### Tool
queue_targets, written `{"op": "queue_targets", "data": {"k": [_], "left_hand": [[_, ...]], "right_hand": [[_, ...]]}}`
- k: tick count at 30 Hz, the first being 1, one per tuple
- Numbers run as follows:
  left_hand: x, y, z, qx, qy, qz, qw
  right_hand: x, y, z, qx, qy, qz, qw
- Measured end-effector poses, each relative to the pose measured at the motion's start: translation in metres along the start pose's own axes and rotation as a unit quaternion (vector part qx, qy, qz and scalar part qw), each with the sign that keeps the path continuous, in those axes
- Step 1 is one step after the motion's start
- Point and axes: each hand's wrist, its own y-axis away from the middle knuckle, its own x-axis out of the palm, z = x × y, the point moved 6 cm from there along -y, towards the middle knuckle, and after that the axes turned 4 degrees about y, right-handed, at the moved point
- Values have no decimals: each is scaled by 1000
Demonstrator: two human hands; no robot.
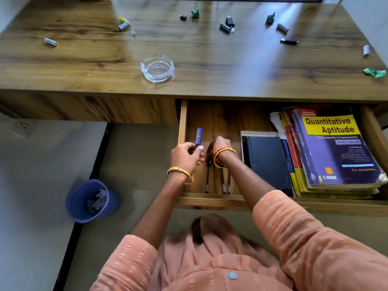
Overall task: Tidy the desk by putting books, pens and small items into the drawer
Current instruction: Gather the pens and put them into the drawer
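Observation:
The wooden drawer (182, 131) under the desk stands pulled out. My left hand (185, 157) grips a blue pen (198, 136) over the drawer's left end, with the pen's capped end pointing away from me. Close beside it, my right hand (218, 144) reaches down into the drawer with curled fingers that pinch the top of a black pen (207, 177). Two more pens (226, 182) lie parallel next to it on the drawer floor. A dark notebook (265, 162) and a stack of books (333, 148) fill the drawer's right half.
On the desk top (88, 66) are a glass ashtray (157, 68), several batteries (51, 42), small black items (289, 41) and crumpled green paper (374, 72). A blue waste bin (91, 200) with paper scraps stands on the floor at the left.

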Motion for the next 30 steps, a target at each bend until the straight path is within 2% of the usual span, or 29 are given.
{"op": "queue_targets", "data": {"k": [5,9,14,19,22,24,26,27,30], "left_hand": [[-2,1,3,-11,17,-9,1000],[1,0,5,-29,-16,-10,999],[11,-5,16,-54,-124,3,991],[19,-3,21,-61,-265,4,962],[22,-1,19,-65,-305,8,950],[22,-1,18,-64,-308,7,949],[22,-2,18,-56,-291,7,955],[23,-3,18,-49,-278,7,959],[22,0,15,-32,-233,11,972]], "right_hand": [[-2,-6,-3,-13,29,-9,999],[-1,-6,-5,-12,24,-23,999],[-3,-4,-2,-13,40,-39,998],[1,-3,-3,-23,62,-34,997],[-9,1,-4,-32,0,-60,998],[-20,5,-4,-26,-135,-78,987],[-23,12,0,-2,-288,-5,958],[-22,17,5,0,-311,46,949],[-23,24,13,-11,-275,111,955]]}}
